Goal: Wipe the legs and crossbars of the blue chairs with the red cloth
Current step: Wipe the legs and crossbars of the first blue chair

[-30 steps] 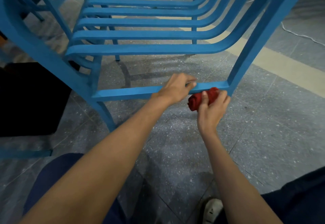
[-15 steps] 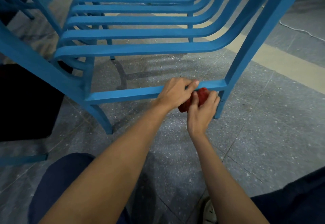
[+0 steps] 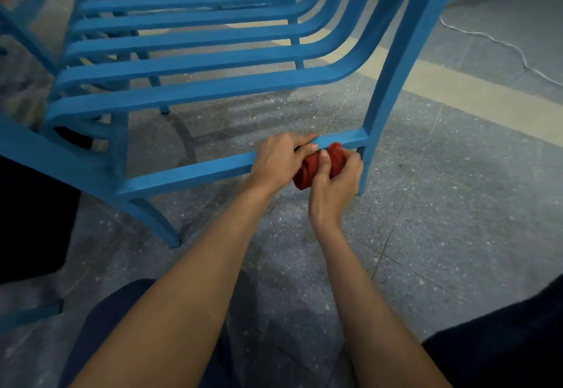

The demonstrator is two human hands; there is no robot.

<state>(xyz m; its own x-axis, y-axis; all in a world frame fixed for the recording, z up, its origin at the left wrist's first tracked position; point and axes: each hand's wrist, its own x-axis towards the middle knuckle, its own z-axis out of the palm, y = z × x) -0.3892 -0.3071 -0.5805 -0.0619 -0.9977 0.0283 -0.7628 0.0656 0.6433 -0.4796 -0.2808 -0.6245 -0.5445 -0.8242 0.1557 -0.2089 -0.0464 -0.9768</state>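
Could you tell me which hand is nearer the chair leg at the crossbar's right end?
Right. The right hand, gripping the red cloth, is just beside that leg; the left hand grips the crossbar farther left.

Speckled grey floor (image 3: 457, 204), cream stripe (image 3: 457, 96), perhaps white cord (image 3: 475, 33).

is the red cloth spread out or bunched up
Bunched: the red cloth is a tight wad in the right hand at the crossbar.

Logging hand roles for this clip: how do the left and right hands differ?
The left hand grips the crossbar bare; the right hand holds the bunched red cloth. The left wraps over the bar; the right sits below it. Both are beside the chair leg.
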